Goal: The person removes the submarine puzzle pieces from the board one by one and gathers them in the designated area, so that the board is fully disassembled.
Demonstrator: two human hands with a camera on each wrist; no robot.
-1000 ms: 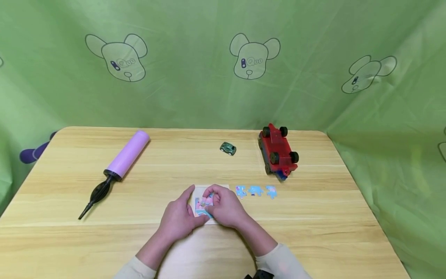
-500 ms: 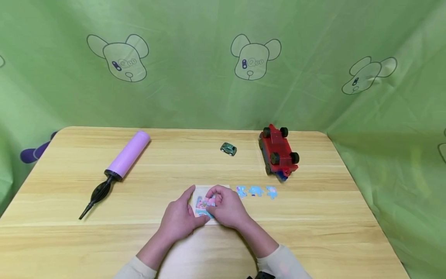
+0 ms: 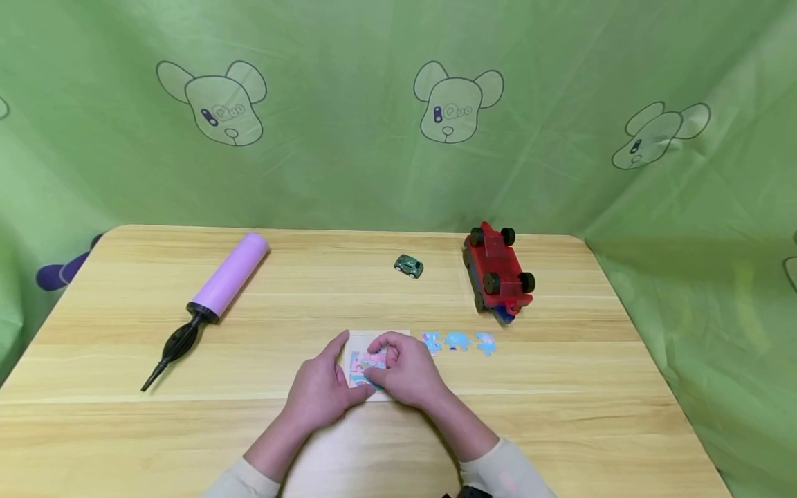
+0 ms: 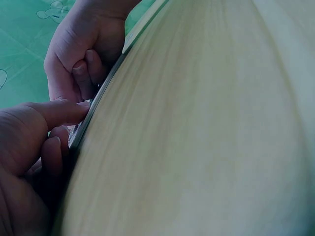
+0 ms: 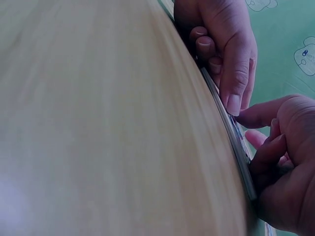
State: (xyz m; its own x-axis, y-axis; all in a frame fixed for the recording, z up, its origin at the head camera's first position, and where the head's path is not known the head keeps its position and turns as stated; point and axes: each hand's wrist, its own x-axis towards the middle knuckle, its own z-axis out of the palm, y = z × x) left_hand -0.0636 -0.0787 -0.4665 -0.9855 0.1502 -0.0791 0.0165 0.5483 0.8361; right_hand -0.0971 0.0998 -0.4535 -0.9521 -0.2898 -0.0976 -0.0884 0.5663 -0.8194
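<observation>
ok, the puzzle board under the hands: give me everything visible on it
The puzzle board is a small, thin, pale square tray lying flat on the wooden table, near its front middle. Pink and blue picture pieces fill part of it; the rest is hidden. The left hand steadies its left edge, thumb along the side. The right hand presses curled fingers onto the pieces.

puzzle board: 1 | loose puzzle pieces: 3 | toy cars: 2 | pump: 1 | hands: 2

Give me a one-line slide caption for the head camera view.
Both hands, left and right, work on a small jigsaw puzzle board, three loose pieces beside it on the wooden table.
</observation>
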